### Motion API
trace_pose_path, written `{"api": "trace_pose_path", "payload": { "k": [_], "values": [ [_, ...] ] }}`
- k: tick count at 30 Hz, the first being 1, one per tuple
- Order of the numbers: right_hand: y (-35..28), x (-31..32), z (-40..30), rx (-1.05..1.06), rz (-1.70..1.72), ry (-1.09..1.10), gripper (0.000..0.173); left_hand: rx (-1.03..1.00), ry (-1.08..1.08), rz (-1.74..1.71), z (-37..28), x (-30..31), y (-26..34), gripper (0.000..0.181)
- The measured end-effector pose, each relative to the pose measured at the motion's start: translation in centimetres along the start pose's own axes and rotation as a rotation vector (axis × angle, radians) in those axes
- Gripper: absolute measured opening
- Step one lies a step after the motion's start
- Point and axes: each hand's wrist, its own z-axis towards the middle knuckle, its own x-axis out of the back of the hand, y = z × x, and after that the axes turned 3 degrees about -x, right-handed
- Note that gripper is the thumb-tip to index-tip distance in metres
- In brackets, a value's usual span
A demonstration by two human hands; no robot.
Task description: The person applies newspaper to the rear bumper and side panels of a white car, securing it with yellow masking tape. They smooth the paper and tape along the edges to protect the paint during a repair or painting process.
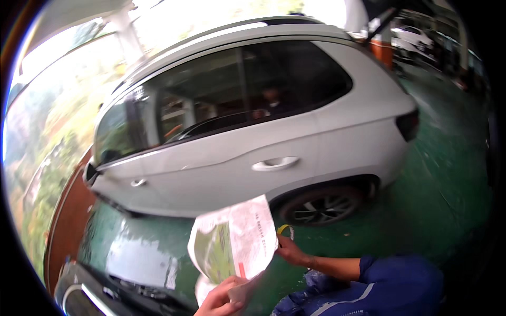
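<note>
A printed paper sheet (253,233), creased and curved, spans the space between my hands in front of the car. My left hand (223,296) grips its lower edge, fingers and thumb closed on the paper. At the right edge, my right hand (292,251) pinches the sheet, its fingertips partly hidden. A yellow curved strip (284,228) shows just above the right hand; whether it is part of a tape roll cannot be told. Beyond the paper stands a white car (221,166) with its side towards me, a rear door handle (275,163) and a rear wheel (324,207).
A dark vehicle (118,294) stands at the lower left. The green floor (438,197) is glossy. A reddish-brown low wall (69,221) runs along the left. At the upper right are an orange-based pillar (381,53) and another white car (411,35).
</note>
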Motion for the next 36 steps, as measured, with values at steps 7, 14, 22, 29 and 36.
{"api": "trace_pose_path", "payload": {
  "k": [7,14,22,29,36],
  "values": [
    [2.8,13.5,-7.2,-0.294,0.498,-0.041,0.068,-0.172,-0.081,-0.263,6.1,-0.9,-2.1,0.053],
    [4.2,15.6,-3.1,-0.321,0.631,-0.333,0.070,-0.333,0.045,-0.682,13.2,-3.8,-4.3,0.041],
    [-2.3,18.7,4.6,-0.222,1.026,-0.577,0.077,-0.164,0.027,-0.645,17.1,-13.6,-4.3,0.047],
    [-0.6,27.3,8.7,-0.213,0.480,-0.689,0.040,-0.590,0.559,-0.309,14.1,-8.7,-2.9,0.044],
    [-5.0,31.7,4.7,-0.164,0.019,-0.539,0.021,-0.084,0.962,0.487,15.5,5.7,-14.4,0.034]
  ]
}}
